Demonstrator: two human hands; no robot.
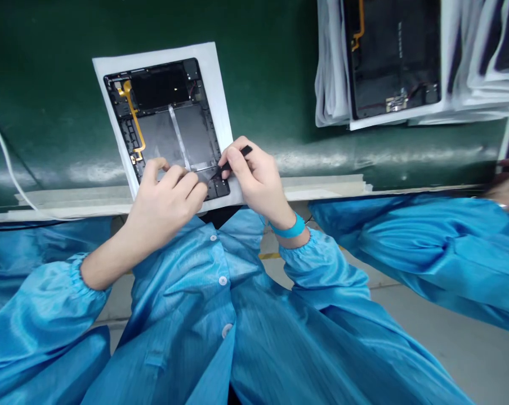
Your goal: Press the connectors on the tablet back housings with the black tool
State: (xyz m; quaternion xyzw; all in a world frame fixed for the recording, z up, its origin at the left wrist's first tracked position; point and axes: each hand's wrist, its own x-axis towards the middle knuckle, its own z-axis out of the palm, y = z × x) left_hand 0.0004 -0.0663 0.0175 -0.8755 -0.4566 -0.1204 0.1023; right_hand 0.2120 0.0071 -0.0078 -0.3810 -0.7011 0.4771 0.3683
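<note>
Pinching a black pick (236, 157) over the lower edge of a tablet housing (157, 135)

The right hand (254, 180) holds the pick between thumb and fingers, its tip low at the housing's lower edge. The left hand (165, 197) curls, fingertips pressed on that edge nearby. A shallow tip angle and firm left-hand pressure would likely spare the gold flex cable (134, 118). The housing lies askew on a white sheet (212, 84), overhanging the edge of a green bench (39, 112). Nothing blocks the hands. Farther right, a bagged housing (392, 56) lies on the bench, and a co-worker's hand (508, 185) enters at the frame's edge.
</note>
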